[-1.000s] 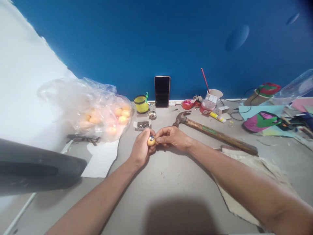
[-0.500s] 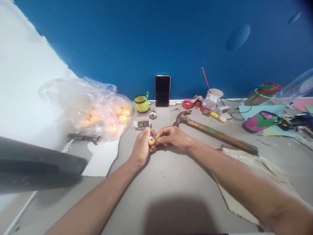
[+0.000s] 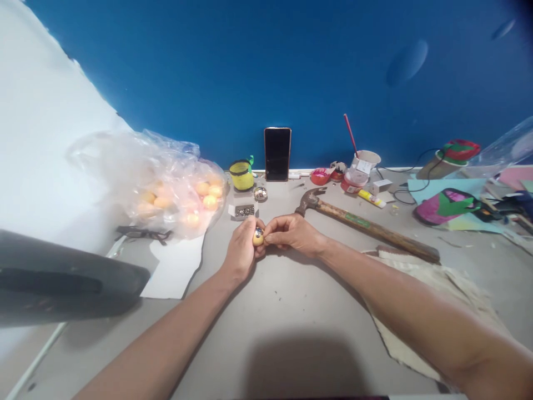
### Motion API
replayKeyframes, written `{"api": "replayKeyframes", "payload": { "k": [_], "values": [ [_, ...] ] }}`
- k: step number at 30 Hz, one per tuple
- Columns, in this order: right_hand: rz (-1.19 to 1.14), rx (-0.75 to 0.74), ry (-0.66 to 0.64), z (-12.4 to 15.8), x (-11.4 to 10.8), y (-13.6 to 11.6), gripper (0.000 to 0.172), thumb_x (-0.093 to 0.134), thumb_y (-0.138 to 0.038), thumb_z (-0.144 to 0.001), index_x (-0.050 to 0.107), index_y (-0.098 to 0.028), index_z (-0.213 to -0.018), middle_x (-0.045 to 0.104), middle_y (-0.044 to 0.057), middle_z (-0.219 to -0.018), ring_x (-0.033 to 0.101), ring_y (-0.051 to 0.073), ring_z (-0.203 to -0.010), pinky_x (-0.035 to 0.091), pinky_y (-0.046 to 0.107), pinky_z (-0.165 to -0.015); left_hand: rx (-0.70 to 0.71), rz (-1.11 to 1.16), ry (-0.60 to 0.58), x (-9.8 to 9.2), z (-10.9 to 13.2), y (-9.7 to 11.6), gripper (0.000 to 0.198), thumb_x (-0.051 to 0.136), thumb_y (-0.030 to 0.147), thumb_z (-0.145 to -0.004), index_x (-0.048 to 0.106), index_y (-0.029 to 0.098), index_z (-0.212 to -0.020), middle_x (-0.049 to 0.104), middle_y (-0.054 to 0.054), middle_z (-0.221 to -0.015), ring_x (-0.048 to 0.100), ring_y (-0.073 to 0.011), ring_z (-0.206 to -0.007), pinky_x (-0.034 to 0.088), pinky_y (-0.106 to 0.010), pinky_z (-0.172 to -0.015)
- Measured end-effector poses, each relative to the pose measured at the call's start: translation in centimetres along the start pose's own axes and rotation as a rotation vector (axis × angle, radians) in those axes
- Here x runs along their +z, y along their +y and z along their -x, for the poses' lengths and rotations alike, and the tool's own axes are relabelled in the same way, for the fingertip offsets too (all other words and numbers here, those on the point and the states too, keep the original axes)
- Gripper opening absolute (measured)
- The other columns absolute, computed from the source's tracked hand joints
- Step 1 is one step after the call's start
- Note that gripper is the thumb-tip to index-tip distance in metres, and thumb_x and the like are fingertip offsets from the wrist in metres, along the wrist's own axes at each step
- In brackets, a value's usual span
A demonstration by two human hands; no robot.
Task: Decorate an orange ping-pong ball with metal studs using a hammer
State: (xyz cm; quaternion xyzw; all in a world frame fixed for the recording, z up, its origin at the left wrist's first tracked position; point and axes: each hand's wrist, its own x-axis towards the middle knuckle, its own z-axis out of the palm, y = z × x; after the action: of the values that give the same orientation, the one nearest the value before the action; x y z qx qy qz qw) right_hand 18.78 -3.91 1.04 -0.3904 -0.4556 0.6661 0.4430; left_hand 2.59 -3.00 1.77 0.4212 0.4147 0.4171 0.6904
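My left hand [image 3: 242,247] is closed around a small yellow-orange ball [image 3: 258,240] whose top is covered with shiny silver studs. Thumb and fingertips of my right hand [image 3: 289,233] are pinched together at the ball's right side; whatever is between them is too small to make out. Just beyond my left hand lies an open little box [image 3: 244,211] of silver pieces that look like tacks. Behind that box sits a rounded silver-studded piece [image 3: 260,194].
A claw hammer [image 3: 362,222] lies right of my hands, near a folded cloth [image 3: 437,311]. Leftward are a plastic bag [image 3: 166,161] of orange balls, glasses [image 3: 144,233] and a dark cylinder [image 3: 66,280]. A phone [image 3: 277,154], yellow pouch [image 3: 241,176] and cups [image 3: 366,161] stand by the wall.
Both hands keep nearly the same place and grip on the ball. The view has shifted only slightly.
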Motion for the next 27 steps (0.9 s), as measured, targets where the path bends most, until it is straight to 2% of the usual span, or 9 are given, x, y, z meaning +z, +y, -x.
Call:
{"api": "replayKeyframes", "payload": {
  "k": [7, 10, 14, 16, 20, 27],
  "values": [
    [-0.075, -0.019, 0.002, 0.26, 0.84, 0.39, 0.039, 0.095, -0.043, -0.062, 0.073, -0.014, -0.077, 0.074, 0.006, -0.073, 0.067, 0.015, -0.064, 0.050, 0.027, -0.059, 0.020, -0.017, 0.015, 0.07, 0.02, -0.10, 0.049, 0.067, 0.064, -0.086, 0.053, 0.019, -0.073, 0.045, 0.006, -0.048, 0.038, -0.0060, -0.039, 0.030, -0.015, -0.040],
    [-0.058, -0.074, 0.040, 0.32, 1.04, 0.26, 0.037, 0.093, -0.044, -0.065, 0.071, -0.015, -0.074, 0.070, 0.003, -0.068, 0.063, 0.014, -0.063, 0.050, 0.028, -0.060, 0.019, -0.016, 0.004, 0.11, 0.05, -0.24, 0.048, 0.064, 0.064, -0.089, 0.053, 0.019, -0.074, 0.041, 0.007, -0.045, 0.036, -0.0063, -0.039, 0.030, -0.016, -0.040],
    [0.093, -0.134, 0.051, 0.24, 0.53, -0.19, 0.031, 0.090, -0.041, -0.068, 0.072, -0.016, -0.073, 0.065, 0.000, -0.066, 0.053, 0.009, -0.058, 0.044, 0.025, -0.057, -0.022, 0.034, -0.007, 0.15, 0.09, -0.19, 0.047, 0.065, 0.063, -0.088, 0.052, 0.020, -0.076, 0.042, 0.007, -0.045, 0.035, -0.0064, -0.037, 0.028, -0.016, -0.039],
    [0.113, -0.114, 0.013, 0.22, 0.23, -0.30, 0.031, 0.090, -0.041, -0.069, 0.073, -0.015, -0.074, 0.066, 0.000, -0.066, 0.051, 0.009, -0.058, 0.042, 0.025, -0.057, -0.060, 0.059, -0.003, 0.17, 0.06, -0.02, 0.045, 0.066, 0.061, -0.088, 0.052, 0.020, -0.076, 0.043, 0.007, -0.045, 0.035, -0.0063, -0.036, 0.028, -0.016, -0.039],
    [0.023, -0.033, -0.058, 0.32, 0.14, -0.16, 0.035, 0.091, -0.043, -0.069, 0.073, -0.015, -0.079, 0.071, 0.003, -0.071, 0.058, 0.011, -0.061, 0.043, 0.026, -0.059, -0.068, 0.066, 0.028, 0.22, -0.02, 0.30, 0.043, 0.064, 0.057, -0.090, 0.052, 0.019, -0.075, 0.044, 0.006, -0.046, 0.035, -0.0056, -0.035, 0.027, -0.015, -0.038],
    [0.053, 0.014, 0.003, 0.31, 0.33, -0.25, 0.034, 0.091, -0.042, -0.066, 0.076, -0.014, -0.078, 0.071, 0.004, -0.068, 0.054, 0.011, -0.060, 0.039, 0.025, -0.057, -0.018, 0.036, 0.031, 0.21, 0.04, 0.15, 0.048, 0.065, 0.062, -0.089, 0.054, 0.018, -0.075, 0.045, 0.005, -0.048, 0.038, -0.0056, -0.038, 0.031, -0.015, -0.039]
  ]
}}
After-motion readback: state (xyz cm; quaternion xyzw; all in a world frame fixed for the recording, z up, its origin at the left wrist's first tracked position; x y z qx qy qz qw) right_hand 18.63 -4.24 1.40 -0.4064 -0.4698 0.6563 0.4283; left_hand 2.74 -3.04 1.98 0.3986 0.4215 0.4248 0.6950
